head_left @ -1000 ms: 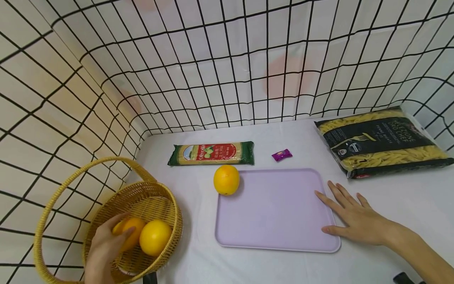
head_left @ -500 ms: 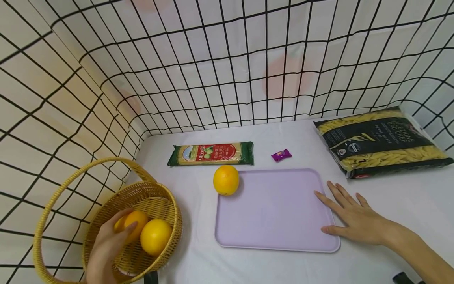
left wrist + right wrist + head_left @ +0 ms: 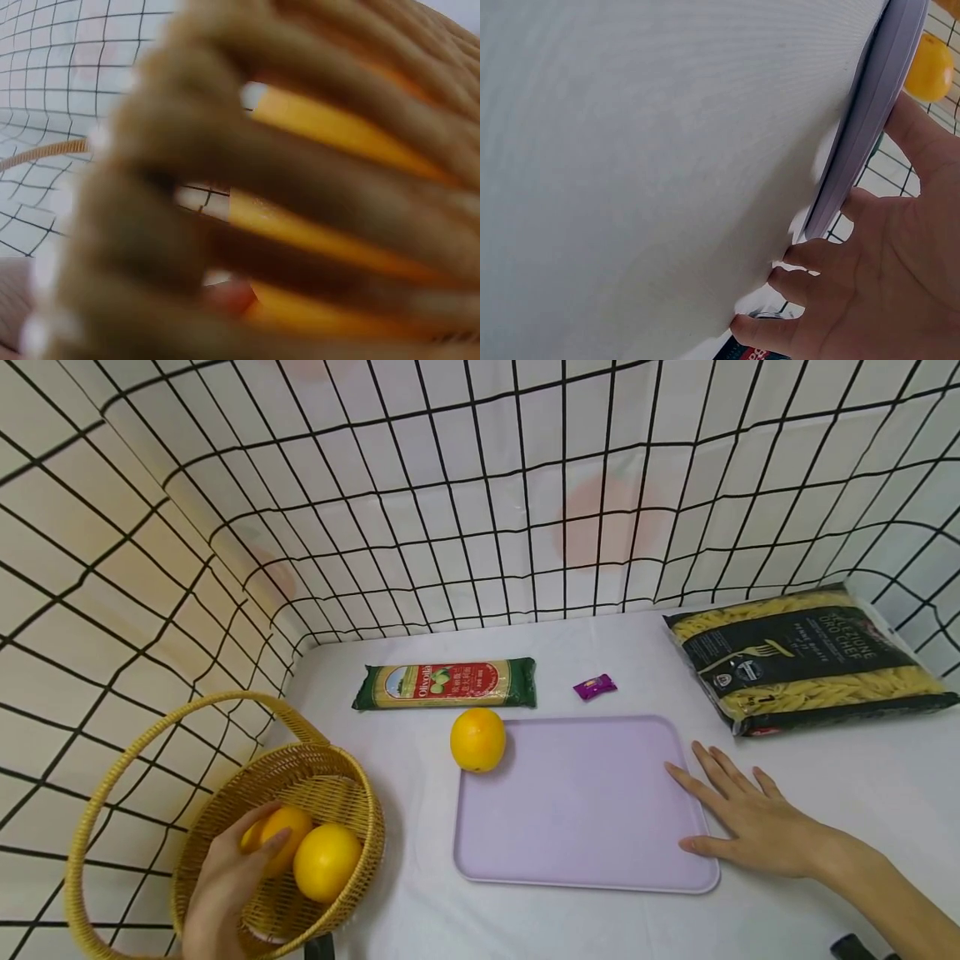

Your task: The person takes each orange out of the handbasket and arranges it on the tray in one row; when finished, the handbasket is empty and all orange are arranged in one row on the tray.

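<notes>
My left hand reaches into the wicker basket and grips an orange, with the thumb on its near side. Right beside it in the basket lies another orange. In the left wrist view blurred basket weave covers most of the scene, and orange peel shows through the gaps. My right hand lies with fingers spread at the right edge of the lilac tray. Its thumb and forefinger reach over the rim. A third orange sits on the tray's far left corner.
Behind the tray lie a spaghetti packet and a small purple wrapped candy. A large bag of penne lies at the far right. Black-gridded fabric rises behind and at the left. The basket's tall handle arches on the left.
My left hand and the orange it grips have shifted slightly up and away inside the basket over the first half second. The right hand stays at the tray's edge.
</notes>
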The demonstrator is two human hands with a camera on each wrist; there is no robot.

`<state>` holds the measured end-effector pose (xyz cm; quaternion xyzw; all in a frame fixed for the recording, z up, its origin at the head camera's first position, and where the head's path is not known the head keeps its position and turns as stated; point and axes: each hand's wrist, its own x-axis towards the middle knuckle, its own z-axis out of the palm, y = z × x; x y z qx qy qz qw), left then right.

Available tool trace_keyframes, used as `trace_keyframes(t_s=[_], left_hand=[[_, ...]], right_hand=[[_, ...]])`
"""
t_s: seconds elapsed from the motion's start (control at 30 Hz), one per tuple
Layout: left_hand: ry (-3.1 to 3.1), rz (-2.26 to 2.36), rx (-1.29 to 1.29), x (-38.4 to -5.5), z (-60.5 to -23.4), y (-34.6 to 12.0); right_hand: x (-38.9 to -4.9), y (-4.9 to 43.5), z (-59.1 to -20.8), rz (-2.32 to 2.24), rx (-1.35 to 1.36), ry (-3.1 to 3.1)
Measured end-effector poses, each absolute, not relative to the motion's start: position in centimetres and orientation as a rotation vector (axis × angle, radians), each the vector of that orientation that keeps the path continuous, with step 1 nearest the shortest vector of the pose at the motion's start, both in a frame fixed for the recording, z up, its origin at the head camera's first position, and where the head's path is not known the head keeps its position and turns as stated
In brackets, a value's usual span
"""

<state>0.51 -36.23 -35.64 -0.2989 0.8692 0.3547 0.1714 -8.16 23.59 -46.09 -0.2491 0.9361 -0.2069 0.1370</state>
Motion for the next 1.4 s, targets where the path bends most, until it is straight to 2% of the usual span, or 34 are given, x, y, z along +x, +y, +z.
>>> trace_keyframes(t_s=[0.27,0.53,0.9,1.23,1.4], left_hand=[[2.552,1.059,-0.9,0.3,-35.2,-35.4],[2.694,1.286,-0.918,-0.2,-33.5,-31.8],[2.816,1.679,-0.364,-3.3,-32.2,-23.5],[2.716,1.831,-0.012,-7.2,-34.5,-15.1],[2.623,1.863,0.046,-8.6,-36.3,-11.2]], right_hand=[[-8.1,23.6,-46.0,-0.61,-0.73,2.71],[-8.1,23.7,-45.9,-0.611,-0.733,2.716],[-8.1,23.8,-45.7,-0.628,-0.732,2.702],[-8.1,23.7,-45.7,-0.631,-0.715,2.694],[-8.1,23.7,-45.7,-0.627,-0.712,2.697]])
